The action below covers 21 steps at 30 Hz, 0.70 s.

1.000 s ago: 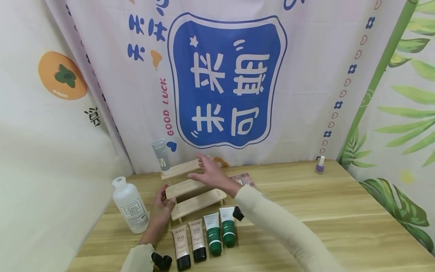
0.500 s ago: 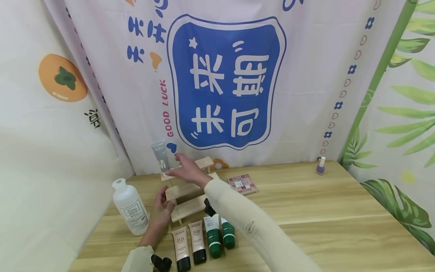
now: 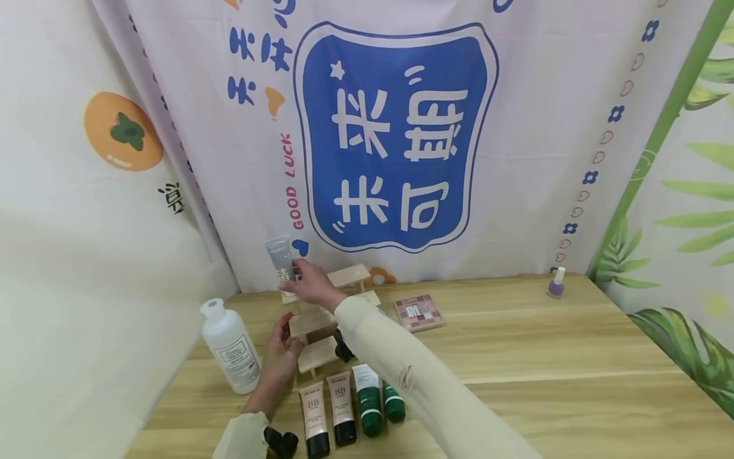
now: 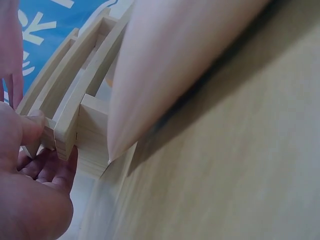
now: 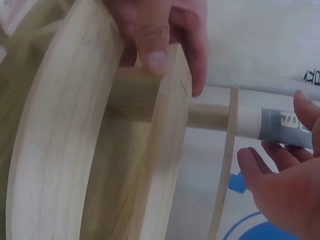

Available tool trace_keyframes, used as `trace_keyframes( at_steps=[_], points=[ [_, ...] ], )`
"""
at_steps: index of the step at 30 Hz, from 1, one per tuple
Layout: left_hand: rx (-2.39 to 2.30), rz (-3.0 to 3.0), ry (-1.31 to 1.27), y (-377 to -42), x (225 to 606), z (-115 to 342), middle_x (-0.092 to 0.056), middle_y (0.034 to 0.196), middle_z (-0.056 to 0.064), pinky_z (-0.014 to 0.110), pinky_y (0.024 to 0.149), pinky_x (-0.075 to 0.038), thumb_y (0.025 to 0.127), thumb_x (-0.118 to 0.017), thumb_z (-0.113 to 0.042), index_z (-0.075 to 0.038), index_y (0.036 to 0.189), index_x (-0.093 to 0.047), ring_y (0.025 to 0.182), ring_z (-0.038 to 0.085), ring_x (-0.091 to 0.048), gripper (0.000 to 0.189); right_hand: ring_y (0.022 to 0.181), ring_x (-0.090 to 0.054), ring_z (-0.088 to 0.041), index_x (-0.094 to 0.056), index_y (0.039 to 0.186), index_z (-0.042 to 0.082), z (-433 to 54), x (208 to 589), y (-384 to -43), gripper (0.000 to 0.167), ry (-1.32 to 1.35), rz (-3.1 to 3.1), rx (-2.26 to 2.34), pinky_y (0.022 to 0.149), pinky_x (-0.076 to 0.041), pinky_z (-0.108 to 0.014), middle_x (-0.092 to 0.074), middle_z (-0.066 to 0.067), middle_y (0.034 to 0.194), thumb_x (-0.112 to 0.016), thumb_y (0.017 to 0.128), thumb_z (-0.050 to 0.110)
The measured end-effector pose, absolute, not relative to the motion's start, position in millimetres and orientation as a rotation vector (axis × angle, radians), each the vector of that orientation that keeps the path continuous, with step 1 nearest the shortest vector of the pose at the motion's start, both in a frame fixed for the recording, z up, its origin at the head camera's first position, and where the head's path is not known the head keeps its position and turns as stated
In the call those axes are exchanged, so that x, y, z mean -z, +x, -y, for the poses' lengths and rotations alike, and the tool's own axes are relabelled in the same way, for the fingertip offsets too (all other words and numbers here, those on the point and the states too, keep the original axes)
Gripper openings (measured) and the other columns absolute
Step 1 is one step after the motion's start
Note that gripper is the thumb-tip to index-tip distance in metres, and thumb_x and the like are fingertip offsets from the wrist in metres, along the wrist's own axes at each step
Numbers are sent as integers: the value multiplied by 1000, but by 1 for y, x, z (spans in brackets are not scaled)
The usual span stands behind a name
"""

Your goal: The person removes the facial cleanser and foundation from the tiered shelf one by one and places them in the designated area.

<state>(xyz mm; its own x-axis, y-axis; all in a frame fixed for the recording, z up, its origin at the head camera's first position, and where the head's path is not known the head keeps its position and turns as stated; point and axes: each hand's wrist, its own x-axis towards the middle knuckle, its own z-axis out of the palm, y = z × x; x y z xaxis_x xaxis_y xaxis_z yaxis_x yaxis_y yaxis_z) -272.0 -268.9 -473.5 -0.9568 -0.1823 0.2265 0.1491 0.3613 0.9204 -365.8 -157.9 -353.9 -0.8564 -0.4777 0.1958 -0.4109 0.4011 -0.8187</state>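
A three-tier wooden display rack stands at the left of the table. My left hand grips its left end; in the left wrist view the thumb lies on a board and the fingers curl under it. A grey squeeze tube stands cap down at the left end of the top tier. My right hand is around its lower part, thumb on one side and fingers on the other, as the right wrist view shows. The tube's white cap sits against the top board.
Before the rack lie two beige BB cream tubes and two green-and-white tubes, one partly behind the right sleeve. A white bottle stands left, an eyeshadow palette lies right, and purple nail polish stands far right.
My right hand has moved left across the rack to the grey tube and closed around it. The left hand keeps its hold on the rack. The view has shifted slightly.
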Motion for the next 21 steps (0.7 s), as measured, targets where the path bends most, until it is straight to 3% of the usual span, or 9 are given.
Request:
trace_keyframes(
  at_steps=[8,13,21],
  points=[
    [1640,2346,31,-274,473,267,-21,157,26,53,111,-35,99,-53,-8,-7,154,-23,142,41,-26,62,97,-63,-14,-60,114,10,154,351,-361,28,-704,-2675,1599,79,-55,-26,-67,-4,109,-71,91,20],
    [1678,2344,6,-277,473,263,-19,158,26,51,110,-36,99,-53,-7,-7,154,-21,143,42,-24,63,91,-64,-13,-60,113,9,120,352,-359,27,-787,-2567,1729,71,-55,-24,-68,-5,106,-70,92,22],
    [1710,2355,27,-272,472,268,-23,157,23,50,109,-38,100,-52,-8,-8,156,-17,142,40,-28,65,93,-66,-24,-58,120,5,28,370,-328,34,-783,-2267,1798,71,-60,-37,-65,-13,107,-69,92,20]
  ],
)
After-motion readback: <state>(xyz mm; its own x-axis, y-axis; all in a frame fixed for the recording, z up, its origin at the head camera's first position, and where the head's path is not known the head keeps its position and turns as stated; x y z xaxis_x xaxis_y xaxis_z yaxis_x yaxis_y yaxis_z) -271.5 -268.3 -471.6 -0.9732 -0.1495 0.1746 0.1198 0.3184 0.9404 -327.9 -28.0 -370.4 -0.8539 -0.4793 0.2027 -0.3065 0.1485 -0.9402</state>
